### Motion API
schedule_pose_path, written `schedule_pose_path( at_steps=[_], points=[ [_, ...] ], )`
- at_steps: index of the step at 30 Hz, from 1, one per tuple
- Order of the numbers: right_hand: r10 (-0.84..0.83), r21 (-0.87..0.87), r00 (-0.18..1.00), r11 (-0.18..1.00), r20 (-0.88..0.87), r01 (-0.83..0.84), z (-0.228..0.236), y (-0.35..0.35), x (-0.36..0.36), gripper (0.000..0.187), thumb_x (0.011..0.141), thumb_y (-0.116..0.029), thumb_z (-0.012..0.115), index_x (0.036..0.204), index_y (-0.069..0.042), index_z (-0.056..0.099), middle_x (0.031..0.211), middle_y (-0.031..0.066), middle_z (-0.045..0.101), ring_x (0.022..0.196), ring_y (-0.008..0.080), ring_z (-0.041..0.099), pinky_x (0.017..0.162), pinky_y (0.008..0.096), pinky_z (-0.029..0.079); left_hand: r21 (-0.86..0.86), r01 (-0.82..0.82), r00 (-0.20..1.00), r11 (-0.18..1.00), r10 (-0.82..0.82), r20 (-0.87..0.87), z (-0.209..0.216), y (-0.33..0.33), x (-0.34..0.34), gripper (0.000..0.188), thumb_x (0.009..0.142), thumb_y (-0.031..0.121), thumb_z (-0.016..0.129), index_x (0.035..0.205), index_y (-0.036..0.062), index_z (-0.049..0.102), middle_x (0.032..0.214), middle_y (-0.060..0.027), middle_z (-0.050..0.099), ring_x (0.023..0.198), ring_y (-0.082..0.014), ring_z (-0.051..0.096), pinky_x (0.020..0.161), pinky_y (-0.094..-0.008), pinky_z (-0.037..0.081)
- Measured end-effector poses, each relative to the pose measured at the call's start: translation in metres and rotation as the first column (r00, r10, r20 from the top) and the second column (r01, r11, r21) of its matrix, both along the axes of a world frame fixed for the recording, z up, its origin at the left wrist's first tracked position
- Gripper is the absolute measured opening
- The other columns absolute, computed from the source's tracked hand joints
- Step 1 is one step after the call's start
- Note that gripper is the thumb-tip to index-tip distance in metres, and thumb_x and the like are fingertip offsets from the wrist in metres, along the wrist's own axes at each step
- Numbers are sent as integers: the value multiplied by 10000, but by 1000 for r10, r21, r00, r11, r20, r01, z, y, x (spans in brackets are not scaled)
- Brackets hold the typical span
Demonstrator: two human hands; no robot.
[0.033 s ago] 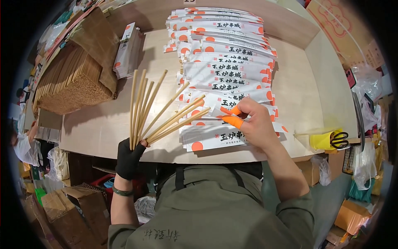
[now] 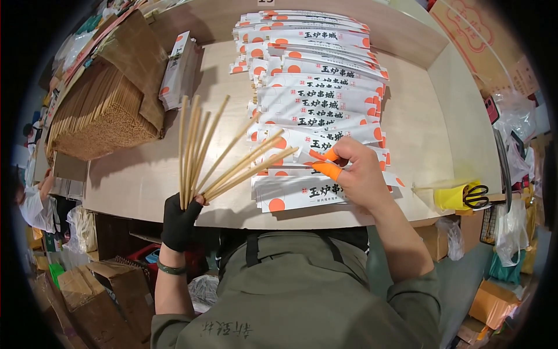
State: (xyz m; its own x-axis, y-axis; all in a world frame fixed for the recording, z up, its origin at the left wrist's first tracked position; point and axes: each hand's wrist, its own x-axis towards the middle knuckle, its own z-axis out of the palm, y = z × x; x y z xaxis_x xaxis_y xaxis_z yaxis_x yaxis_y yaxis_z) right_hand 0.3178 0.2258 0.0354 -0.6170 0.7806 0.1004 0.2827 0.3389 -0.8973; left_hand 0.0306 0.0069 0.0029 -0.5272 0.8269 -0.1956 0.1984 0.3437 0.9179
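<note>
My left hand [image 2: 181,224], in a black fingerless glove, is closed round the lower ends of several wooden chopsticks [image 2: 200,152], which fan out up and to the right. Orange finger covers sit on the thumb and forefinger of my right hand [image 2: 359,173]. Those two fingers pinch the end of a white paper chopstick sleeve [image 2: 306,155]. Close to that pinched end are the tips of the lowest chopsticks; whether they touch or enter it, I cannot tell. Under my right hand lies a long overlapping stack of white sleeves [image 2: 319,93] with orange dots and dark lettering.
At the left of the table [image 2: 232,216] stands an opened brown package of tightly packed chopsticks [image 2: 107,119]. Behind it rests a bundle of sleeves [image 2: 177,72]. Black-handled scissors [image 2: 476,196] sit in a yellow holder [image 2: 450,198] at the right edge. Cardboard boxes [image 2: 110,302] are below left.
The chopstick fan has spread and shifted slightly: its upper sticks lean further left, while the lowest tips have moved a little up and right. My right hand has hardly moved.
</note>
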Motion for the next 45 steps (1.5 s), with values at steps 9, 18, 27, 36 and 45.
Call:
schedule_pose_path(
  at_steps=[9, 18, 27, 36, 45],
  points=[
    [86, 97, 996, 991, 27, -89, 3, -2, 2, 141, 759, -54, 756, 808, 8, 639, 742, 17, 519, 677, 121, 481, 603, 263, 401, -54, 118, 991, 992, -121, -59, 10, 3, -6, 231, 879, 232, 638, 774, 27, 662, 585, 44, 494, 545, -56, 435, 514, -228, 341],
    [224, 710, 953, 637, 203, -301, 4, -20, -32, 202, 704, -121, 718, 872, -32, 653, 813, 47, 580, 768, 232, 560, 641, 327, 437, 316, -75, 974, 946, 3, 225, -14, 43, 28, 316, 960, 309, 535, 852, 13, 553, 1088, -216, 652, 974, -244, 632, 867, -362, 491],
    [137, 771, 981, 607, 138, -193, -12, -30, -24, 177, 712, -129, 666, 861, -56, 604, 851, 85, 552, 795, 232, 556, 672, 360, 429, 222, -253, 967, 942, 240, 86, -17, 73, 42, 163, 923, 155, 590, 919, 16, 674, 799, -48, 677, 608, -69, 561, 566, -202, 438],
    [257, 670, 954, 683, 153, -291, -54, -50, -4, 147, 731, -91, 726, 776, -23, 603, 846, 85, 570, 742, 254, 581, 600, 330, 458, 88, -335, 939, 938, 326, 109, -30, 43, 31, 237, 871, 231, 659, 795, 8, 689, 599, 14, 581, 523, -44, 466, 493, -221, 349],
    [-22, -174, 996, 985, -91, 6, -8, -17, -3, 182, 800, -35, 711, 727, -12, 546, 727, -16, 463, 652, 68, 423, 599, 252, 384, 140, -115, 993, 984, 118, -11, -10, 10, 12, 71, 810, 91, 597, 757, 45, 589, 682, 4, 575, 585, -36, 448, 534, -205, 344]
  ],
)
